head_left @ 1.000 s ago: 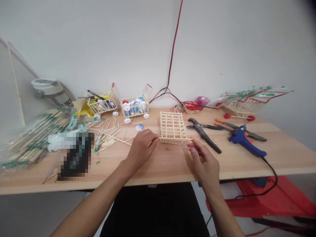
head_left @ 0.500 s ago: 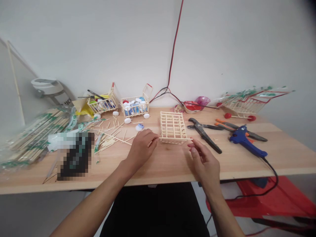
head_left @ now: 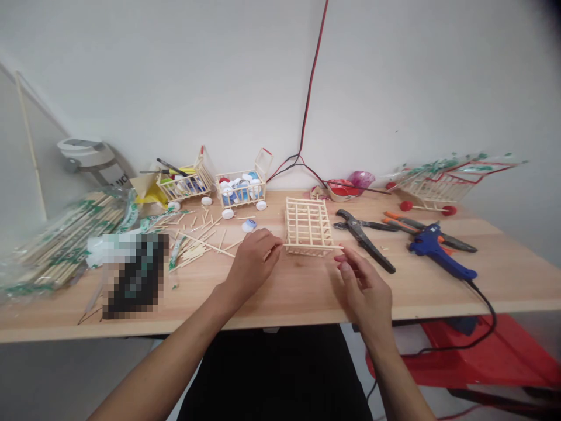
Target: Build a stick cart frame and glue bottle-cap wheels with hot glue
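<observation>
A small basket frame of thin wooden sticks (head_left: 307,226) stands on the wooden table (head_left: 307,286). A long thin stick (head_left: 313,246) lies along its near lower edge. My left hand (head_left: 252,264) pinches the left end of that stick, fingers curled. My right hand (head_left: 364,286) pinches its right end at the frame's near right corner.
Black pliers (head_left: 366,237), orange-handled cutters (head_left: 421,228) and a blue glue gun (head_left: 438,254) with its cable lie to the right. Loose stick pieces (head_left: 197,237), two stick carts with bottle caps (head_left: 241,188) and bagged sticks (head_left: 65,234) sit to the left. A red-wheeled cart (head_left: 432,190) stands far right.
</observation>
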`<state>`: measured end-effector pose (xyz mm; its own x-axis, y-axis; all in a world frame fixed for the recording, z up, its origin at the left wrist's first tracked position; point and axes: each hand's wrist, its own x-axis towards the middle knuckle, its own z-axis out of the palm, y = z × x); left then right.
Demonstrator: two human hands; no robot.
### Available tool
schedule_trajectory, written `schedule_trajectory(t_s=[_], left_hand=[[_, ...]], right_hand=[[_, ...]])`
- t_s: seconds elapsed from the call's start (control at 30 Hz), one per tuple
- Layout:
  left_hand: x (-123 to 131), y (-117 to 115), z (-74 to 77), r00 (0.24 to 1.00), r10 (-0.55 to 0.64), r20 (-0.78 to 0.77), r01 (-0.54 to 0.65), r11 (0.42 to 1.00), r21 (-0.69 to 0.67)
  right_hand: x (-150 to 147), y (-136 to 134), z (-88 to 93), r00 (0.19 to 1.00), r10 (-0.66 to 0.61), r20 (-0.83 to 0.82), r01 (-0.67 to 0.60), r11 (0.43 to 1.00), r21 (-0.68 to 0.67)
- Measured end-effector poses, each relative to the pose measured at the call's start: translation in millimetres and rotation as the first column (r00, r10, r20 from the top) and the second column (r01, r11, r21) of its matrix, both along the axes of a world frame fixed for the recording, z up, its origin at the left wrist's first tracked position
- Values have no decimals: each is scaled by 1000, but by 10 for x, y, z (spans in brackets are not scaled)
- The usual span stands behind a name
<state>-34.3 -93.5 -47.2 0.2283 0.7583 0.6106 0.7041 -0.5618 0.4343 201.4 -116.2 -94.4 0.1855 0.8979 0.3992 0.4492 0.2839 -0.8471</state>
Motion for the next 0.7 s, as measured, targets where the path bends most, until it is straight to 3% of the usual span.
schedule_trajectory(t_s=[0.7], left_hand=[[-10, 5, -10, 1000, -11, 2, 11, 1000, 18]], right_hand=[[-2, 6, -8, 1000, -3, -27, 3, 1000, -5]])
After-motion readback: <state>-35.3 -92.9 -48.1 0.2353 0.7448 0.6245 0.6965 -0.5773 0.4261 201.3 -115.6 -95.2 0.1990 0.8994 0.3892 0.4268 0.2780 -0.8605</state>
